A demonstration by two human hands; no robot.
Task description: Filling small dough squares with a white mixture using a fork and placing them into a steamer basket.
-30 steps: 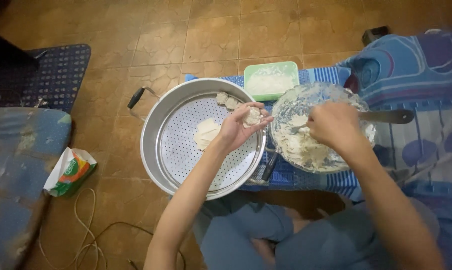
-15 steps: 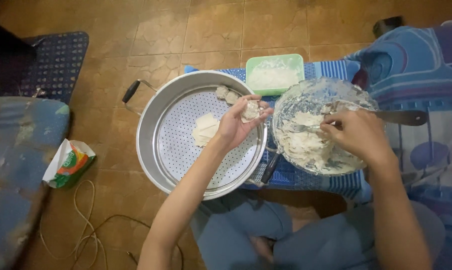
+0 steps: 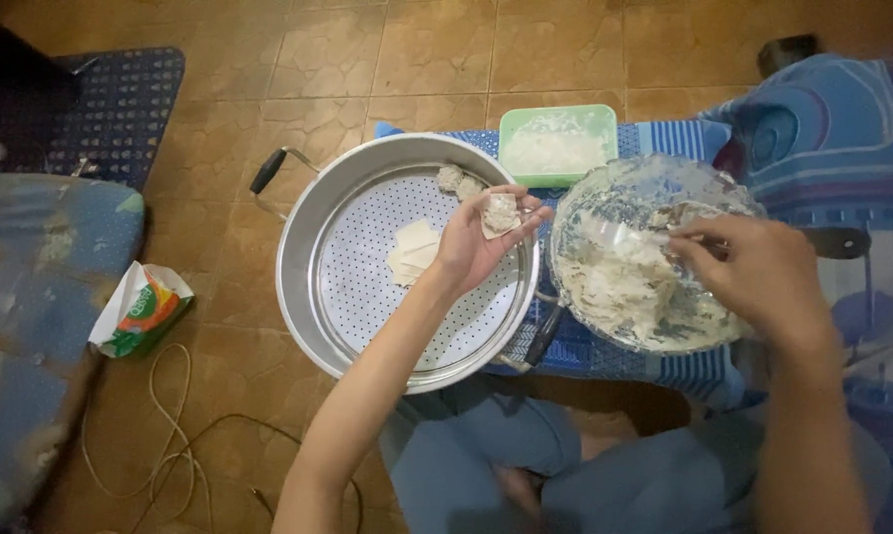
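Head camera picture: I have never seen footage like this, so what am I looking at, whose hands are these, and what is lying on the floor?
The camera sits on a person's head and looks down, so both arms are the wearer's own. The left hand holds a small dumpling wrapper with filling on it, above a round perforated metal steamer tray. In the tray lie a few flat wrappers and two filled pieces. The right hand holds a utensil in a glass bowl of pale filling. Behind stands a green container, all on a blue striped cloth over a tiled floor. A small packet lies to the left.
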